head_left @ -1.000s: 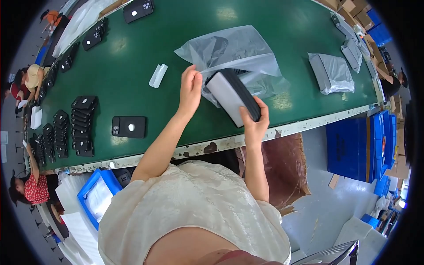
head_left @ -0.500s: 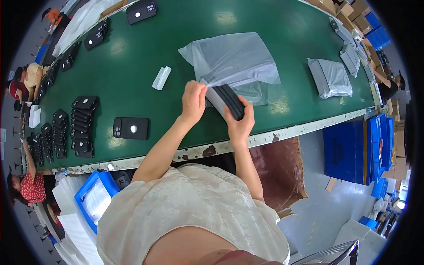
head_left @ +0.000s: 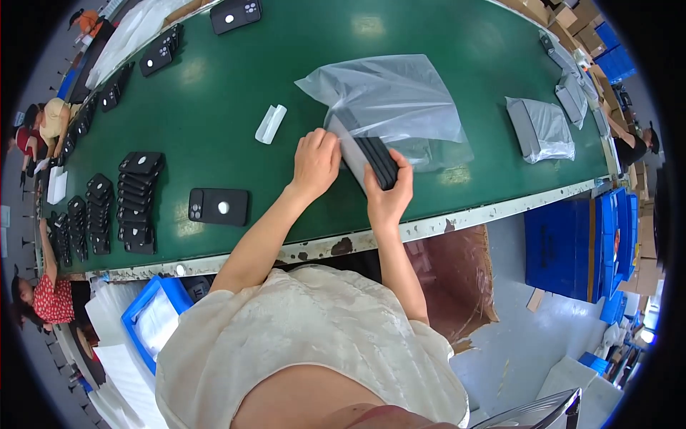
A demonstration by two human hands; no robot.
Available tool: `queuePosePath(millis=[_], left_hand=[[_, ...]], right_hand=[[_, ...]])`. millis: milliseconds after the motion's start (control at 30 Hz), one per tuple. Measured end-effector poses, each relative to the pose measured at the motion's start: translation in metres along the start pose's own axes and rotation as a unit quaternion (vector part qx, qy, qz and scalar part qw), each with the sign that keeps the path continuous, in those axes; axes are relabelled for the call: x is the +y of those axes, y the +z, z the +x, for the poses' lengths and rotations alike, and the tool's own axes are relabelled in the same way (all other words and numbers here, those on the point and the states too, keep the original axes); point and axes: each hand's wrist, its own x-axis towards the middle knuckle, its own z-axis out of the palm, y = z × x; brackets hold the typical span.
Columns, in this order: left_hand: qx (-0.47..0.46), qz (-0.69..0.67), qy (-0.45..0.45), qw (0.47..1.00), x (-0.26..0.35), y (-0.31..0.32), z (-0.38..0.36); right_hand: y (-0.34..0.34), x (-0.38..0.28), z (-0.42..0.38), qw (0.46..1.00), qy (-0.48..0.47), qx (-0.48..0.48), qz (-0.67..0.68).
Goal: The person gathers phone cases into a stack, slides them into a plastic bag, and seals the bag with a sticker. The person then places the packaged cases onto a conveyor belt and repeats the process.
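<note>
My right hand (head_left: 389, 189) grips the near end of a stack of black phone cases (head_left: 376, 157), thumb on one side and fingers on the other. A pale grey face runs along the stack's left side. The stack's far end lies inside a clear plastic bag (head_left: 404, 96) spread on the table. My left hand (head_left: 316, 159) is closed at the bag's near left edge, beside the stack, with its fingertips pinching the film. A single black phone case (head_left: 219, 206) with a white round spot lies to the left. A folded white slip (head_left: 271, 124) rests beyond my left hand.
Stacks of black phone cases (head_left: 137, 204) stand at the left of the green table (head_left: 286, 43). Filled plastic bags (head_left: 541, 130) lie at the right. A lined carton (head_left: 454, 286) sits below the table edge, with blue bins (head_left: 561, 247) further right. Other people work around the table.
The stack reaches further into the bag, and its far end now shows through the film. My left hand has shifted slightly down along the bag's edge. The view has moved a little.
</note>
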Motion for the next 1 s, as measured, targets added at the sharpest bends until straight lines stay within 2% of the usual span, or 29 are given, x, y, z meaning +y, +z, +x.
queuePosePath(millis=[67, 133, 200, 267, 333, 433, 533, 567, 667, 767, 867, 900, 1000], left_hand=[[-0.050, -0.010, -0.005, 0.999, -0.008, 0.004, 0.003], [-0.016, -0.021, -0.016, 1.000, -0.003, 0.004, 0.003], [0.043, -0.044, -0.044, 0.997, 0.005, -0.001, 0.000], [0.032, -0.045, -0.060, 0.997, -0.002, 0.008, 0.003], [0.022, -0.051, -0.076, 0.996, -0.009, 0.021, 0.010], [-0.021, -0.032, -0.048, 0.998, -0.016, 0.022, 0.001], [-0.044, -0.043, -0.033, 0.998, -0.003, 0.016, -0.002], [-0.047, -0.065, -0.035, 0.996, 0.005, 0.010, -0.007], [-0.047, -0.079, -0.034, 0.995, 0.012, 0.000, -0.014], [-0.039, -0.056, -0.012, 0.998, 0.014, -0.004, -0.004], [-0.059, -0.178, 0.034, 0.982, 0.038, -0.005, -0.024], [-0.065, -0.180, 0.033, 0.981, 0.037, -0.004, -0.027], [-0.154, -0.179, 0.013, 0.972, 0.019, -0.005, -0.032]], right_hand=[[0.000, 0.002, 0.001, 1.000, -0.024, 0.010, -0.012], [0.004, 0.002, -0.001, 0.997, -0.066, 0.020, -0.033], [0.004, -0.002, 0.000, 0.999, -0.043, 0.018, -0.014], [-0.002, -0.009, -0.002, 1.000, 0.002, 0.013, 0.010], [-0.002, -0.003, -0.005, 1.000, 0.000, 0.013, 0.002], [0.000, 0.001, -0.001, 1.000, -0.011, 0.024, -0.009], [0.007, 0.000, 0.001, 0.990, -0.112, 0.047, -0.068], [0.009, 0.002, -0.004, 0.991, -0.102, 0.049, -0.069], [0.011, 0.009, -0.005, 0.986, -0.139, -0.023, -0.084], [0.004, 0.004, 0.002, 0.983, -0.155, -0.019, -0.095], [0.018, 0.014, 0.008, 0.985, -0.149, -0.024, -0.088], [0.029, 0.020, 0.016, 0.986, -0.146, -0.026, -0.073], [0.029, 0.030, 0.009, 0.988, -0.140, -0.024, -0.056]])
